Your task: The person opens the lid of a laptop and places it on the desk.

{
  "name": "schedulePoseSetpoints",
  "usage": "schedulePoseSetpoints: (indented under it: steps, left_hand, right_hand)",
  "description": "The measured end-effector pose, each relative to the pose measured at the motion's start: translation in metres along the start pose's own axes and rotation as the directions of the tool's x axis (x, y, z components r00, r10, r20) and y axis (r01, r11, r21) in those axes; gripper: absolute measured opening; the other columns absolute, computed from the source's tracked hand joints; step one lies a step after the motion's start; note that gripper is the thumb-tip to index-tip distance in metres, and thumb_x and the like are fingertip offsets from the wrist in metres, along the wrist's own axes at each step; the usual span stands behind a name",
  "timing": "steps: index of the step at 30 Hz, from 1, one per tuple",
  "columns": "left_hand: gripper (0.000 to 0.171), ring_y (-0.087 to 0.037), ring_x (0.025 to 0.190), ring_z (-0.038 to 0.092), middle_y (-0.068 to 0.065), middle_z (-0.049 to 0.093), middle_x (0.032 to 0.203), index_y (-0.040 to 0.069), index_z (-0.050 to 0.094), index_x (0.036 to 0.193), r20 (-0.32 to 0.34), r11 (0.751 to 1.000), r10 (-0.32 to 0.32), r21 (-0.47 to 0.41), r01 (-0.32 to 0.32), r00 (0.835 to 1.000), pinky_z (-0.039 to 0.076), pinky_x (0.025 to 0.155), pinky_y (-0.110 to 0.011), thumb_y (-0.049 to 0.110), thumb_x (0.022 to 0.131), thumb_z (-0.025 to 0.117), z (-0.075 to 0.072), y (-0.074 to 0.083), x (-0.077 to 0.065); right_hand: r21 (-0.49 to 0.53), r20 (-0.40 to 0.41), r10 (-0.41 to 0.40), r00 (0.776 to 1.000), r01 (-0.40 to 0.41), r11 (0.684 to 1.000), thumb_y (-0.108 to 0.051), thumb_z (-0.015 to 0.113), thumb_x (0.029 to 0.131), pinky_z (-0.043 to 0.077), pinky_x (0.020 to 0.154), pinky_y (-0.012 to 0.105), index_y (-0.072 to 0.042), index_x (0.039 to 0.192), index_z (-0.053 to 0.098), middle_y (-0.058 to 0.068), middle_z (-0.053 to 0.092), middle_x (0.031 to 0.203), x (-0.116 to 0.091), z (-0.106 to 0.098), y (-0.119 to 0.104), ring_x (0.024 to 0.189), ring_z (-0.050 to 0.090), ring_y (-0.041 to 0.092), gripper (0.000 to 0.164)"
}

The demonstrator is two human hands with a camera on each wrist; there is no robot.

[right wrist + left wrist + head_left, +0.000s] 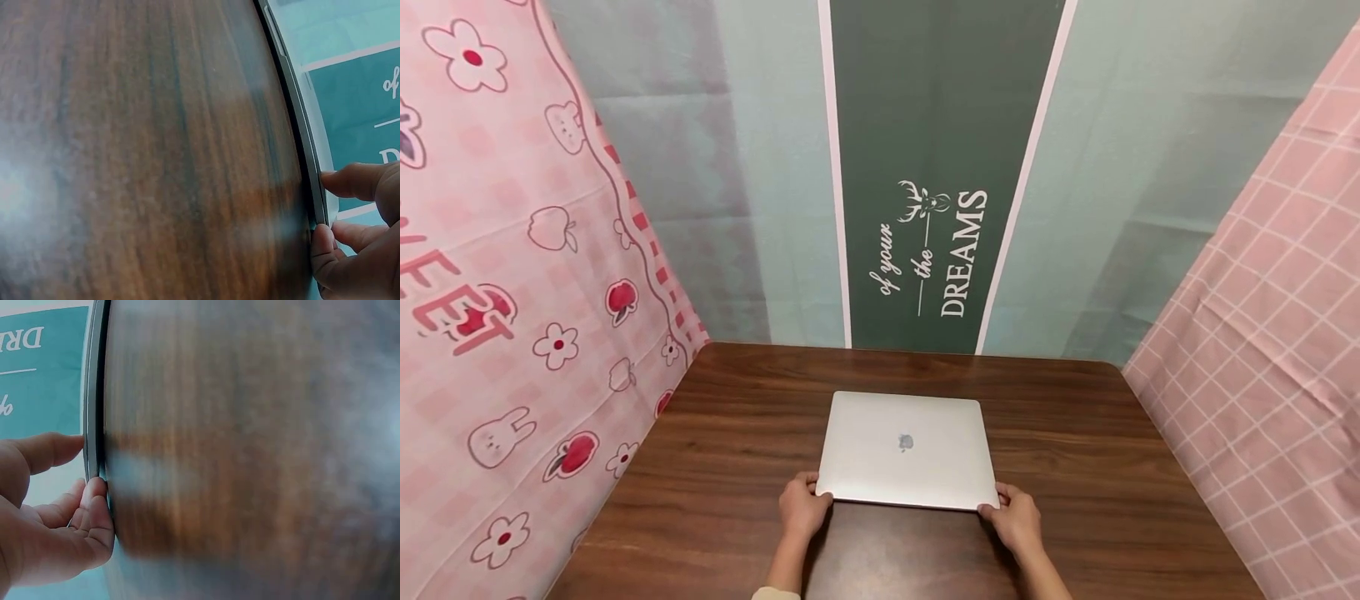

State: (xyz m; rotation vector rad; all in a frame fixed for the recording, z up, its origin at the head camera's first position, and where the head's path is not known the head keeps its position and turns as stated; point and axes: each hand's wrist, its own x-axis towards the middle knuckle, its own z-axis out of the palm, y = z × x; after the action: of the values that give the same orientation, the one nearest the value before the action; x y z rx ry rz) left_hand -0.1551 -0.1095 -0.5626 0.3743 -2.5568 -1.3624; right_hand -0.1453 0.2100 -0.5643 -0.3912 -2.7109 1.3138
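Observation:
A silver laptop [865, 454] with an apple logo on its lid lies closed at the middle of the wooden table. At its near left corner, my left hand [803, 507] grips it, thumb at the front edge and fingers round the side. My right hand [1017, 521] holds the near right corner in much the same way. The left wrist view shows the laptop's thin edge [92, 381] between thumb and curled fingers. Close up in the right wrist view, thumb and fingers pinch that slim front edge [303, 134] near the corner.
Brown wood-grain table [730, 442] surrounds the laptop. Behind it hangs a green and pale blue cloth [775, 208] with white lettering. Pink patterned cloth [587, 292] borders the left side, and pink checked cloth [1262, 333] the right.

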Motion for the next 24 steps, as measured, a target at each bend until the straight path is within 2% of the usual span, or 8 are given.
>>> schedulePoseSetpoints:
  steps: [8,19,24]
  left_hand:
    - [0.034,-0.028,0.074,0.061,-0.013,0.066,0.078,-0.007,0.064,0.095,-0.001,1.0,0.001,-0.007,-0.001,1.0,0.047,0.069,-0.041,-0.001,0.062,0.072,-0.0019,0.001,-0.0042]
    - [0.035,-0.026,0.071,0.057,-0.012,0.064,0.077,-0.008,0.063,0.096,0.007,1.0,0.011,-0.016,-0.011,1.0,0.045,0.067,-0.039,-0.001,0.063,0.074,0.0002,-0.0007,-0.0051]
    - [0.037,-0.023,0.071,0.057,-0.011,0.063,0.079,-0.008,0.062,0.097,0.051,0.999,0.029,-0.022,-0.028,0.998,0.044,0.067,-0.037,0.001,0.063,0.076,-0.0037,-0.0038,-0.0041]
  right_hand:
    - [-0.002,0.01,0.018,1.0,-0.018,1.0,-0.005,0.077,0.067,0.046,0.069,0.035,0.015,0.108,0.058,0.016,0.063,0.087,-0.0031,-0.0019,0.001,0.082,0.06,0.028,0.05]
    - [-0.003,0.013,-0.012,1.0,0.012,1.0,-0.007,0.076,0.068,0.045,0.066,0.03,0.016,0.11,0.057,0.013,0.063,0.086,-0.0044,-0.0041,0.0026,0.078,0.057,0.022,0.052]
    - [-0.026,0.027,-0.057,0.998,0.058,0.998,-0.007,0.076,0.069,0.046,0.066,0.032,0.018,0.11,0.056,0.014,0.063,0.086,-0.0053,-0.0028,0.0018,0.078,0.059,0.023,0.052]
